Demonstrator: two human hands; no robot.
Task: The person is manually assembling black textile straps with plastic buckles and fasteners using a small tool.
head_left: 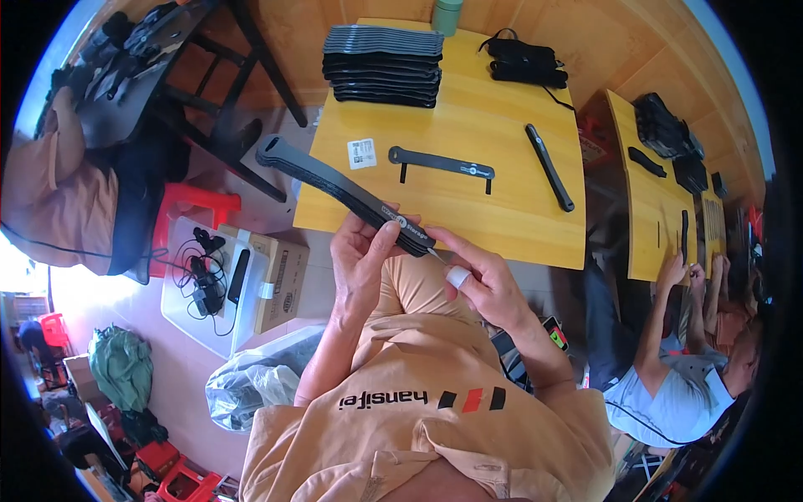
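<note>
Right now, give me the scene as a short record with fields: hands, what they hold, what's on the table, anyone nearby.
left hand: left hand grips the long black strap near its lower end
right hand: right hand, white tape on one finger, pinches a thin pin-like tool at the strap's end; too small to tell more
table: yellow table with a stack of black straps, flat black strap piece, black rod, small white label
nearby: another person seated to the right at a second table
</note>
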